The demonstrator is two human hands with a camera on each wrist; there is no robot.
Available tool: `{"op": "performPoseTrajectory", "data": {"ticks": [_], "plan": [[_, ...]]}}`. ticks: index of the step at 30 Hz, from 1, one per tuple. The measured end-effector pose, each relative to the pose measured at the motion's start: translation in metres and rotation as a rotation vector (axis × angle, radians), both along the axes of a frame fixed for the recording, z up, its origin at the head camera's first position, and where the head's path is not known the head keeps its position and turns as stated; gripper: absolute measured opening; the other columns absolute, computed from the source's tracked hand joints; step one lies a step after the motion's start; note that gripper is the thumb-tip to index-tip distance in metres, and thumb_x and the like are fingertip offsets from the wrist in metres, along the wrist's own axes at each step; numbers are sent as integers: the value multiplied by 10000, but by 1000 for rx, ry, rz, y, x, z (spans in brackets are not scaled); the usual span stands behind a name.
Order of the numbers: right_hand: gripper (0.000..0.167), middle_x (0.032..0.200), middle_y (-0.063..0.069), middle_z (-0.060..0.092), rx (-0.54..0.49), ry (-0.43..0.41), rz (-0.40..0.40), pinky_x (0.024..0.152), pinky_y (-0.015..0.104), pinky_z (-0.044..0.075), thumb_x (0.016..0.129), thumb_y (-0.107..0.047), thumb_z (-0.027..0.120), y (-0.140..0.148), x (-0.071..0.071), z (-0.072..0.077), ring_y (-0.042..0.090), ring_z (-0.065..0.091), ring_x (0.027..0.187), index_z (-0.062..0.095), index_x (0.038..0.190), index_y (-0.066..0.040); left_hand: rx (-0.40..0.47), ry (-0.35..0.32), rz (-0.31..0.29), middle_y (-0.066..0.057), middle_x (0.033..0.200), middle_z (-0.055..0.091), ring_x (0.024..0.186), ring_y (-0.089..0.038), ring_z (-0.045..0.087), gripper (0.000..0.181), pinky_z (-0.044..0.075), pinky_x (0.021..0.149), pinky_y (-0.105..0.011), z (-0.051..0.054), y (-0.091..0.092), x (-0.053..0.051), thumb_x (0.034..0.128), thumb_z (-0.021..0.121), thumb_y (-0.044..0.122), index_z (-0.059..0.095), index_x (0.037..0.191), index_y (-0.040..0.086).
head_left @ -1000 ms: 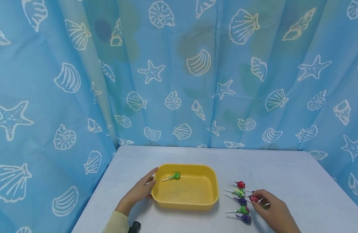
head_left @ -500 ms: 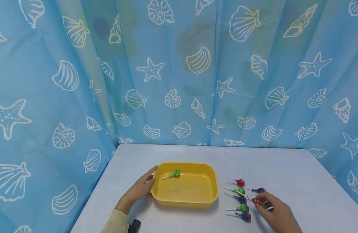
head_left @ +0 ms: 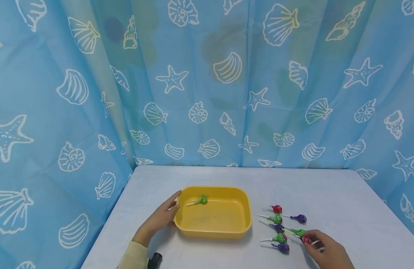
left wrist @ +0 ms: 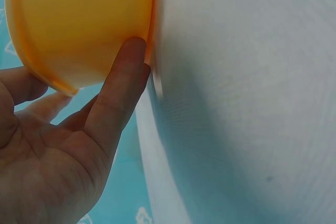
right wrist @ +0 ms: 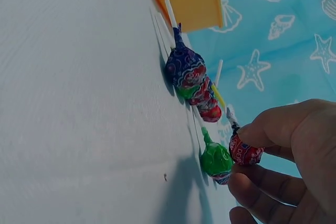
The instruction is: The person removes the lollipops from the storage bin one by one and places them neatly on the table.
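Note:
My left hand (head_left: 159, 216) rests its fairly straight fingers against the left end of a yellow plastic tray (head_left: 213, 235). In the left wrist view, fingertips (left wrist: 128, 59) touch the tray's outer wall. One green lollipop (head_left: 202, 200) lies inside. My right hand (head_left: 329, 249) pinches a red-wrapped lollipop (right wrist: 244, 150) by its candy head, its yellow stick pointing left. Right beside it is a green lollipop (right wrist: 215, 158). Left of that hand lie a red lollipop (head_left: 276, 209), two more green ones (head_left: 276, 219) and purple ones (head_left: 282, 247).
Another purple lollipop (head_left: 299, 219) lies behind the right hand. A black object (head_left: 155, 260) shows beside the left sleeve. A blue shell-print curtain (head_left: 200, 93) hangs behind the white-covered table (head_left: 328, 198).
My right hand has moved right and toward me with the red lollipop, away from the group. A purple and a green lollipop it covered now show. The left hand stays on the tray.

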State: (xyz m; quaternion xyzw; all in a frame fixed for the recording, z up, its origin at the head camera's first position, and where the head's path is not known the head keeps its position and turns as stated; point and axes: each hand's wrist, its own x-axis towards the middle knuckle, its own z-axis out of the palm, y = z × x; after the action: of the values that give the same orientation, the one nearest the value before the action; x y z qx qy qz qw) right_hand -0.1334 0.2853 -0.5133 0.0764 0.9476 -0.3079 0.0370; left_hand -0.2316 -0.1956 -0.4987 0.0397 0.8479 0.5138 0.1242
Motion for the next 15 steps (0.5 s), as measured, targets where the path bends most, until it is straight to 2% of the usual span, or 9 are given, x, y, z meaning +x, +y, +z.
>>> {"op": "performPoseTrajectory", "data": {"ticks": [6,15], "plan": [[335,968,9,680,12,-20,-2,744,434,574,899,-164,767,4,0,-2,210,637,854,667,1156,25,22,2,-24,-294,1515,406,1099,-325,633,572,618,773,-408,0,-2,0,1078,496,200,293,1613,182],[326,970,33,687,34,-40,12,735,461,569,891,-136,771,8,-2,-9,234,648,854,669,1157,22,23,-2,-27,-290,1522,402,1110,-325,623,569,617,779,-404,-1,-4,-2,1084,484,200,286,1617,190]]}}
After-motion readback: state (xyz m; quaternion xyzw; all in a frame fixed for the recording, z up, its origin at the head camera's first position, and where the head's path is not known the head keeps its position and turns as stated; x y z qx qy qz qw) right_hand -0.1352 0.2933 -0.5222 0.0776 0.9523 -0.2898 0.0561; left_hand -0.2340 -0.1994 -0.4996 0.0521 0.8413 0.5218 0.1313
